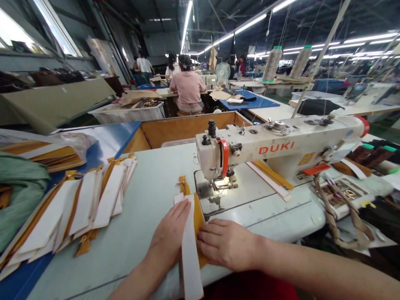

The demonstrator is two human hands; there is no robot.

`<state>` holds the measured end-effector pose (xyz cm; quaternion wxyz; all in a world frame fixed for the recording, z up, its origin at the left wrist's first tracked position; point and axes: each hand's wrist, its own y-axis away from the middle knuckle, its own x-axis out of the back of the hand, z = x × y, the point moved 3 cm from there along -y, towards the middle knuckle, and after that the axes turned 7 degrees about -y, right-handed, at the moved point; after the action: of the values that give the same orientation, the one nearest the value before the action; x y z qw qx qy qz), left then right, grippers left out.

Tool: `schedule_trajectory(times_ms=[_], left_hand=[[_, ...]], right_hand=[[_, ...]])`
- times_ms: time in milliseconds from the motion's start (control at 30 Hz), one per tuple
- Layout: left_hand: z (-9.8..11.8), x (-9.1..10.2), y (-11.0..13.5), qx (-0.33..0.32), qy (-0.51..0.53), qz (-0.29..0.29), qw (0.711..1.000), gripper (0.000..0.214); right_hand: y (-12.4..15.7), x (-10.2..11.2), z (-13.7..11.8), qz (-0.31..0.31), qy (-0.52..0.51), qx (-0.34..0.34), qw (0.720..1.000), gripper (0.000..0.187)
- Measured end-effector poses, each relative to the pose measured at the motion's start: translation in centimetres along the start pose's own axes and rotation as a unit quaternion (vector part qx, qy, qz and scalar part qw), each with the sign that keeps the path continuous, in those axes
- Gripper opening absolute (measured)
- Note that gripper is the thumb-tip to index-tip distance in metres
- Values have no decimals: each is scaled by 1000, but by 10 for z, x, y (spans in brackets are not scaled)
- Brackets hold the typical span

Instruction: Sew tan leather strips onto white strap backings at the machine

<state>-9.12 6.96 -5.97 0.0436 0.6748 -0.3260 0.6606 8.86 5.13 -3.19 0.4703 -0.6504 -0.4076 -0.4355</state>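
My left hand grips the left side of a long white strip, its fingers pressed together over the upper part. Mustard-yellow leather lies under the strip and shows along its right edge. On that leather my right hand is closed, fingers bent at the edge, thumb not clearly visible. A mustard tab with a small metal fitting pokes out above the strip. Just beyond my hands stands a white sewing machine; the lit area under its presser foot has no piece in it.
Stacked white-and-mustard strips with metal fittings lie on the left. Two more strips rest under the machine arm. A parts tray sits at right, and a wooden bin behind the table. A person in pink sits ahead.
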Motion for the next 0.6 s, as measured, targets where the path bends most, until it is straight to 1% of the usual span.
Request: schedule_trajectory(times_ms=[67,167,233,333,400,500,533,600], left_hand=[[0,-1,1,-4,-3,7,1000,47],[-1,-1,3,-6,-5,18,1000,49],[-2,0,3,-6,-6,26,1000,51],[-1,4,3,-6,-5,41,999,50],[2,8,1,0,-2,54,999,49],[11,14,-6,8,6,72,997,49],[15,16,-8,11,8,77,997,48],[22,16,-14,12,5,69,998,46]], right_hand=[[-8,0,5,7,34,2,999,30],[-22,-3,17,16,88,-40,995,20],[-32,-5,23,27,114,-70,991,21],[-39,-4,23,40,129,-90,987,28],[-37,1,19,48,143,-100,983,30],[-28,9,11,67,171,-126,975,32],[-23,9,9,71,177,-135,972,32],[-14,6,7,74,176,-151,970,32]])
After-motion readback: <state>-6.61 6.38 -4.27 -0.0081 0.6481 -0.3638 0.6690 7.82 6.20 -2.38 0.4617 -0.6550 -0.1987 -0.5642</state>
